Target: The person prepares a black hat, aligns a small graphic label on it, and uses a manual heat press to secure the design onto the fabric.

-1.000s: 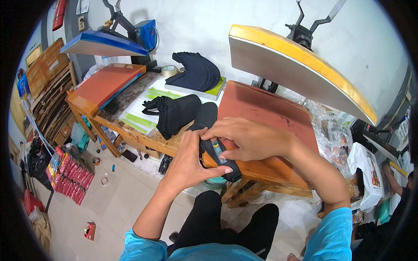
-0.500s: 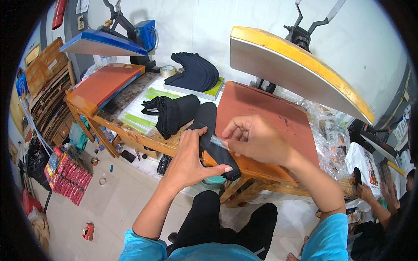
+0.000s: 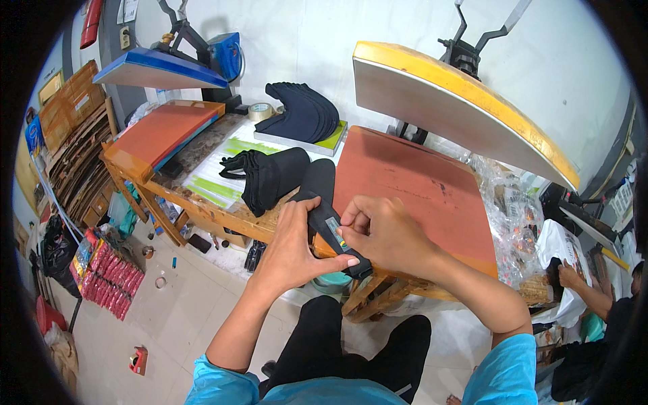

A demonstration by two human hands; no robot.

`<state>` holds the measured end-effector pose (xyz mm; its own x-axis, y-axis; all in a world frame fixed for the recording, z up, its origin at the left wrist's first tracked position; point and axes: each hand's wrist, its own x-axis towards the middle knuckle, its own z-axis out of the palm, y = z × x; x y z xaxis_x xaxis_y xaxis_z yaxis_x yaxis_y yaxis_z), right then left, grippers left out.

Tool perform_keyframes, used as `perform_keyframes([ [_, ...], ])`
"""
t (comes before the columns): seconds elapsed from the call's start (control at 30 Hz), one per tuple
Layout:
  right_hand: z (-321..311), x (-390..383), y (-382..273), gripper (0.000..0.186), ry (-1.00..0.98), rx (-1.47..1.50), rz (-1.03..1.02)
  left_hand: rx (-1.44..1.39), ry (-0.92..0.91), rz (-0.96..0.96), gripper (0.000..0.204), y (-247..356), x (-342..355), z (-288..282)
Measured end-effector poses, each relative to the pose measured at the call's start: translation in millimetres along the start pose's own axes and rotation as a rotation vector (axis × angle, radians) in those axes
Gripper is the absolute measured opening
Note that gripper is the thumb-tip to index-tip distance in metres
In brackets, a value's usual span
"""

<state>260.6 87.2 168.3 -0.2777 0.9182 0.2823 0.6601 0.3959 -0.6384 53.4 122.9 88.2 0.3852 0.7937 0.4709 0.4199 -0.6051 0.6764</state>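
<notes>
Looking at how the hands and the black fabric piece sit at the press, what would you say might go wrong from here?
The small label pinched by the right hand could end up crooked, as the black fabric piece overhangs the red press bed edge, steadied only by the left hand. The yellow-rimmed upper platen hangs open above; if hot, it might burn a raised hand.

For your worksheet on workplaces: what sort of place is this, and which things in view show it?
Probably a small garment-printing workshop: two open heat presses on a wooden bench, and stacks of dark caps.
</notes>
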Motion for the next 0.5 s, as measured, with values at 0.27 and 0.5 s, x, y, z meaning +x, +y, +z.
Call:
perform_keyframes([
  [0.27, -8.9, -2.2, -1.5, 0.037, -0.054, -0.094, -0.107, 0.012, 0.013, -0.006, 0.117, -0.9, -0.8, 1.7],
  [0.5, -2.1, -6.4, -3.3, 0.047, -0.064, -0.116, -0.080, 0.006, 0.013, 0.023, 0.110, -1.8, -0.1, 1.5],
])
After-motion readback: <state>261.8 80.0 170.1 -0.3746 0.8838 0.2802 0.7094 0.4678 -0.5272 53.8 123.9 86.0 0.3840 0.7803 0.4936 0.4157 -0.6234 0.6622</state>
